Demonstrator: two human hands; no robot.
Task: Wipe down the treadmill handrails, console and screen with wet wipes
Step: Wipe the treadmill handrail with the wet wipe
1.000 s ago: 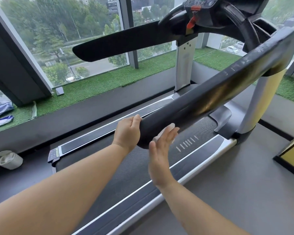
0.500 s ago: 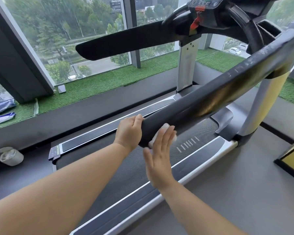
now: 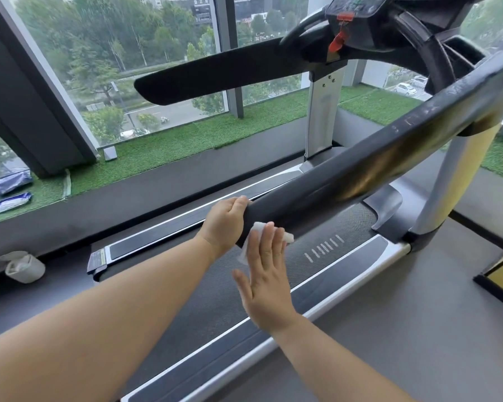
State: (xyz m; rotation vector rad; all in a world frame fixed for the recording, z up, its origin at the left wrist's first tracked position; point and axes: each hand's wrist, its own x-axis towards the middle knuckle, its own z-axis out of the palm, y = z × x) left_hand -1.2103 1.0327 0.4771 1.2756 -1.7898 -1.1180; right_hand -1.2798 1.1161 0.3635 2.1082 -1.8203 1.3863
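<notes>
Mid-frame, the right hand (image 3: 266, 282), fingers flat, has slid the wipe (image 3: 257, 227) back to the rail (image 3: 360, 175)'s near end, which the left hand (image 3: 224, 221) grips. The console (image 3: 357, 7), top right, likely comes later.

A single wide-angle view, worn on the person's head, looks forward and steeply down from beside the treadmill's near side rail (image 3: 325, 288). It faces across the running belt (image 3: 215, 303) toward the window (image 3: 128, 53), with the machine's front end off to the right, so the console (image 3: 357, 7) is cut by the top edge. The near handrail (image 3: 375, 169) runs diagonally from mid-frame to the upper right corner, close to the lens; the far handrail (image 3: 215, 74) lies beyond it. Both forearms reach in from the bottom edge, and the left hand (image 3: 224, 221) and right hand (image 3: 266, 285) meet near the centre, at arm's length. Straight lines bow toward the edges.
</notes>
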